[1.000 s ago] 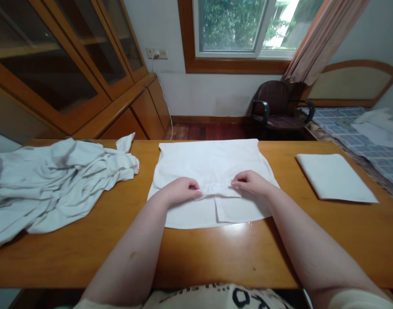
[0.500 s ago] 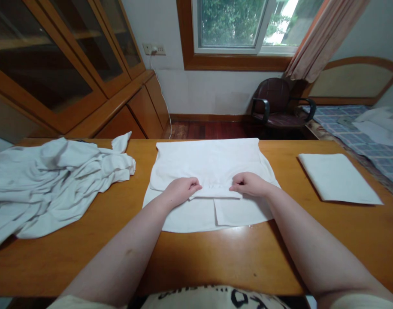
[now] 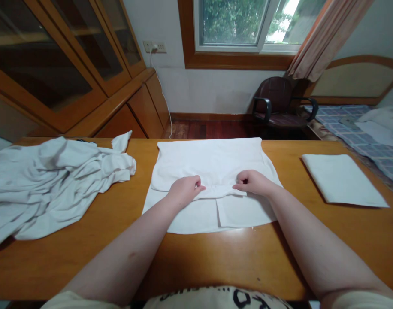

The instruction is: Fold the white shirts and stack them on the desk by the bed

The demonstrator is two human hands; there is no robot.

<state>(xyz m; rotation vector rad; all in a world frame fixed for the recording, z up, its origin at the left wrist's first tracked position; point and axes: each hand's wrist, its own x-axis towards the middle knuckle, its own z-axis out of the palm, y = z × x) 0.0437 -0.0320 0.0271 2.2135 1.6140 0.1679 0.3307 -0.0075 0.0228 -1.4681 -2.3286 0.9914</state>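
Observation:
A white garment (image 3: 212, 163) lies partly folded in the middle of the wooden table (image 3: 216, 257). My left hand (image 3: 184, 191) pinches the folded edge of the garment's upper layer at its left of centre. A little to the right, my right hand (image 3: 252, 182) pinches the same edge with closed fingers. The two hands are about a hand's width apart. Below the edge, two lower flaps of the garment lie flat towards me.
A crumpled pile of white cloth (image 3: 51, 180) covers the table's left side. A folded white cloth (image 3: 343, 179) lies at the right. Behind the table are a wooden cabinet (image 3: 71, 64), a dark armchair (image 3: 280, 107), a window and a bed (image 3: 370, 128).
Both hands have shifted the pinched edge slightly away from me, up the garment. The view has tilted a little.

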